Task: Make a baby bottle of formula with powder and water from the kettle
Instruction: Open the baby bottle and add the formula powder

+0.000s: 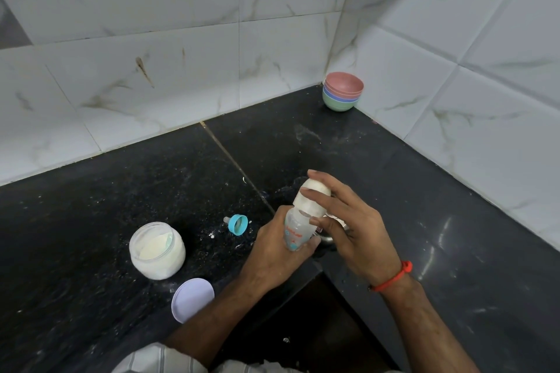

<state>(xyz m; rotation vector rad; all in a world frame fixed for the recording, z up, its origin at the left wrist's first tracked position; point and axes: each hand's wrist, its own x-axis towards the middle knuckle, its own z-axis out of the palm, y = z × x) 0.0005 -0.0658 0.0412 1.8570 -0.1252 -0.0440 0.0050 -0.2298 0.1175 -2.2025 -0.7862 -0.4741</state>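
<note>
Jar of powder (157, 250) sits open on black counter (91, 206) at left, w/ a pale scoop resting inside. Its lilac lid (192, 299) lies flat just in front, near counter edge. Right of jar, blue nipple ring (237, 224) lies on its side, apart from bottle.

Center: left hand (274, 254) has grip closed round lower body of baby bottle (298, 225), held tilted, lifted off counter it seems. Bottle has a white dome cap on top end; contents hard to read, looks cloudy/whitish near top. Right hand (348, 221) fingers are spread over the cap, touching it, not clamped shut, so grip is loose/open. Red thread on right wrist. A metal item shows behind the hands, prob kettle, mostly hidden, cannot confirm.

Far right corner: stack of coloured bowls (343, 95), well apart.

Step guess: capping or about to shake/mix.

Risks: nipple ring not on bottle, so dome cap alone may not seal → leak/spill if shaken. Tilted bottle + loose right hand could let cap slip. Lid near edge could get knocked off by left forearm. Open jar prone to splashes.
</note>
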